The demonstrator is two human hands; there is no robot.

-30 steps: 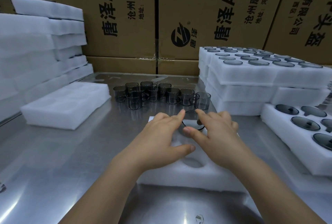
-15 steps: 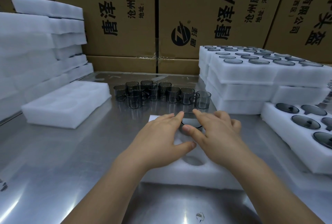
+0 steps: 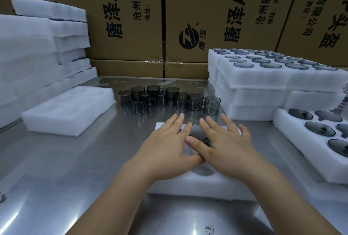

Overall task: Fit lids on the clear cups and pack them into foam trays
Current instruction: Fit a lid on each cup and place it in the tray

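Observation:
A white foam tray [image 3: 199, 184] lies on the steel table in front of me. A lidded smoky clear cup [image 3: 196, 131] sits in its far pocket, its round lid showing between my hands. My left hand [image 3: 165, 146] lies flat over the tray's left side, fingers straight. My right hand [image 3: 224, 146] lies flat over the right side, its thumb across the lid's near edge. An unfilled pocket [image 3: 204, 171] shows just behind my wrists. Several smoky cups with handles [image 3: 169, 99] stand in a cluster beyond the tray.
A tray of loose lids [image 3: 318, 136] lies at the right. Stacked trays with packed lidded cups [image 3: 263, 76] stand behind it. An unfilled foam tray [image 3: 69, 110] and a tall foam stack [image 3: 37, 56] are at the left. Cardboard boxes [image 3: 131, 18] wall the back.
Both hands have spread and flattened, fingers sliding forward over the lid and tray. The tray has shifted slightly away from me.

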